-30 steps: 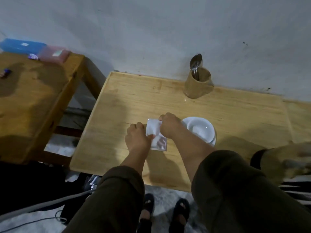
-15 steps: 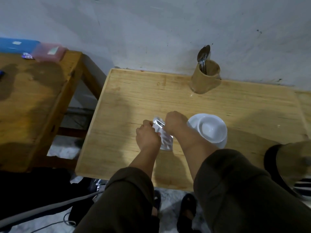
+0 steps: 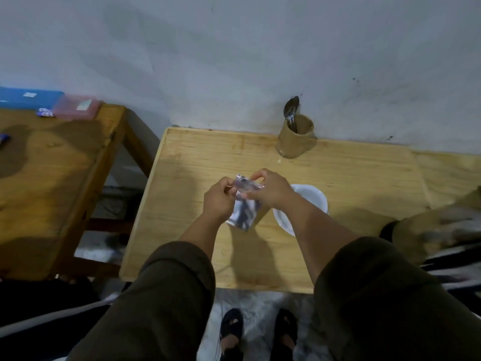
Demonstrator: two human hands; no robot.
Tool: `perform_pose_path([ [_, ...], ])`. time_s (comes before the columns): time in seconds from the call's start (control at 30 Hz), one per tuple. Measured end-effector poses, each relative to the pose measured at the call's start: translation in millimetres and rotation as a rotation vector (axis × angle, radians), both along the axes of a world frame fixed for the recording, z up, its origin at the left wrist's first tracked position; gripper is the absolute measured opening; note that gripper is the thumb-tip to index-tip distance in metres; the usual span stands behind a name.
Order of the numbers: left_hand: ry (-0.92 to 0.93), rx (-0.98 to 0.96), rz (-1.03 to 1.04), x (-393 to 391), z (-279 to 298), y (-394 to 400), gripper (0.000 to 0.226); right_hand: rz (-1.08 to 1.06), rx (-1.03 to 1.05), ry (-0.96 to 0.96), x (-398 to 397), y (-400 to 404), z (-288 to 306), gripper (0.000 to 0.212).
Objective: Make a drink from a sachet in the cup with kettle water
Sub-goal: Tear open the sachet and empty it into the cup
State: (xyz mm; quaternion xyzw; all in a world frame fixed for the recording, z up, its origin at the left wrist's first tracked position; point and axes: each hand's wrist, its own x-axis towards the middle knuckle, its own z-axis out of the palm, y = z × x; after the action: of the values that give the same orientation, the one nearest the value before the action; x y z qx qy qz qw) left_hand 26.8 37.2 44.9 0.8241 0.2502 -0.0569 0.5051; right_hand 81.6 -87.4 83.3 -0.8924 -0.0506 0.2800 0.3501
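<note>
A silvery sachet (image 3: 244, 207) hangs upright above the light wooden table (image 3: 351, 178), held by both hands at its top edge. My left hand (image 3: 218, 201) pinches the top left corner and my right hand (image 3: 270, 188) pinches the top right part. Just right of the sachet stands a white cup (image 3: 309, 199) on a white saucer, partly hidden by my right forearm. A blurred tan object (image 3: 437, 227) with a dark base at the right edge may be the kettle; I cannot tell for sure.
A tan holder (image 3: 295, 139) with spoons (image 3: 291, 110) stands at the back of the table by the wall. A darker wooden table (image 3: 52, 178) at left carries a blue box (image 3: 28, 97) and a pink box (image 3: 75, 109). My sandalled feet (image 3: 257, 332) show below the table's front edge.
Both hands lifted the sachet off the table and turned it upright, gripping its top edge. The camera view shifted slightly; the cup stayed in place.
</note>
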Motion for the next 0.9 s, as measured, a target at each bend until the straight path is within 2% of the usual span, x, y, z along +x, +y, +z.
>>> perform_pose_path([
  [0.2,-0.096,0.041,-0.239,8,46,-4,0.023,-0.138,0.16,-0.179,-1,-18,39,0.007],
  [0.37,-0.169,0.042,-0.251,14,75,-23,0.021,-0.208,0.24,-0.16,-2,-37,58,0.008],
  [0.63,-0.158,0.231,-0.299,22,96,-57,0.017,-0.25,0.445,-0.123,-5,-71,69,0.009],
  [0.77,-0.153,0.266,-0.297,24,102,-73,0.01,-0.27,0.49,-0.115,-1,-84,71,0.023],
  [0.9,-0.139,0.281,-0.265,27,105,-86,0.013,-0.276,0.519,-0.106,3,-92,71,0.029],
])
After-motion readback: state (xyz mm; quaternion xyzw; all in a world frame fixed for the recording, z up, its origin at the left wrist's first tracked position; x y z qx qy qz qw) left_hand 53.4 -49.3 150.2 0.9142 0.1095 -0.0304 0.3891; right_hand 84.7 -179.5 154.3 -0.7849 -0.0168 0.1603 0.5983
